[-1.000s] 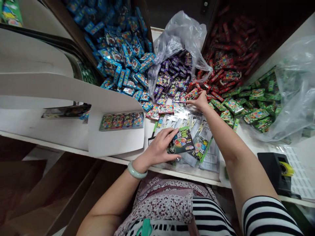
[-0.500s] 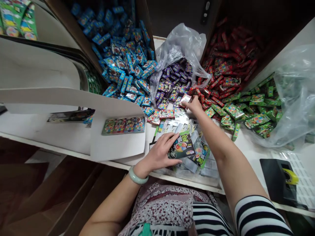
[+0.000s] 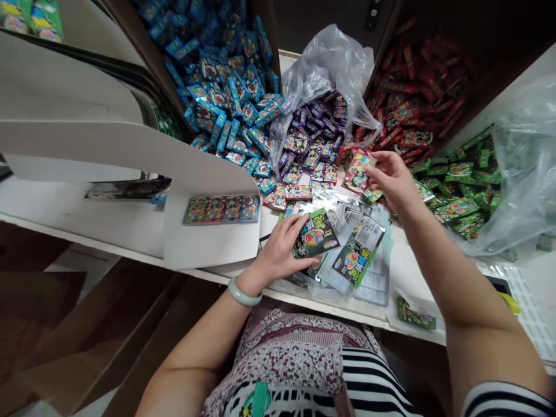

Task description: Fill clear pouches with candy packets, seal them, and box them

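While pinching a red pack (image 3: 357, 172) between thumb and fingertips of the right hand (image 3: 388, 178), holding it beyond the pouch (image 3: 320, 236) and a little to its right. Gripping the pouch at its left end with the left hand (image 3: 284, 246), with fingers over the far edge and thumb along the near edge, and wearing a bangle (image 3: 244, 292) on that wrist. Working over clear sheets (image 3: 374, 282), spreading under and to the right of the pouch, and over a second pouch (image 3: 358, 255) lying on them, just right of the first.

Facing purple packs (image 3: 315, 130) beyond the pouch, spilling from a clear bag (image 3: 334, 55). Seeing blue packs (image 3: 234, 87) heaping up beyond and to the left of the pouch, red packs (image 3: 408, 124) beyond and to the right, and green packs (image 3: 458, 202) farther right. Seeing also, left of the pouch, a white card (image 3: 212, 249) bearing a strip of packs (image 3: 221, 209). Glimpsing something yellow (image 3: 511, 303) well to the right of the pouch, hiding partly behind the right forearm.
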Demonstrator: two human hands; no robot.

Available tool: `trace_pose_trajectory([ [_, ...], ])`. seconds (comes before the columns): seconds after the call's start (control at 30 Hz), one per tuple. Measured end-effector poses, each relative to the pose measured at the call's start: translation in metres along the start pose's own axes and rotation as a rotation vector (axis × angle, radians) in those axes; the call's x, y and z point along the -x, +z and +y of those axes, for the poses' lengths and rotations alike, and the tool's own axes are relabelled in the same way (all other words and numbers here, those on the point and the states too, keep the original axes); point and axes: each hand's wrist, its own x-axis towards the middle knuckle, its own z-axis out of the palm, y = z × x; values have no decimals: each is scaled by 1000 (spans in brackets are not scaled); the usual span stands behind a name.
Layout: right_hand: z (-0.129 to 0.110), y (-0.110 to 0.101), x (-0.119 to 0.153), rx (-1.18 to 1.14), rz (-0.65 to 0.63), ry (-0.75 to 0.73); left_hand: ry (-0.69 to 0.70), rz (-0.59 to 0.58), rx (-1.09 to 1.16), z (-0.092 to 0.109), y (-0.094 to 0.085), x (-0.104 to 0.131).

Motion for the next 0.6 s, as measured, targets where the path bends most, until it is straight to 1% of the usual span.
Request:
trace_pose_trajectory([
  [0.07, -18, -17, 42, -10, -7, -57, 29, 6, -34, 0, 4, -2],
  [0.1, -24, -21, 61, 4, 0, -71, 52, -1, -45, 0, 6, -3],
  [0.17, -28, -22, 94, 29, 3, -87, 97, -21, -59, 1, 10, -5],
  [0.23, -23, -18, 116, 34, -37, -76, 133, -34, -72, 4, 12, -8],
  [0.33, -11, -13, 128, 46, -220, -15, 182, -42, -107, 8, 13, -10],
  [0.43, -5, -17, 127, 49, -407, 16, 240, -36, -125, 13, 13, -10],
  [0.5, -7, -23, 125, 31, -452, 5, 257, -15, -136, 15, 12, -9],
  [0.6, -14, -31, 124, 17, -425, -7, 239, 14, -145, 16, 8, -8],
])
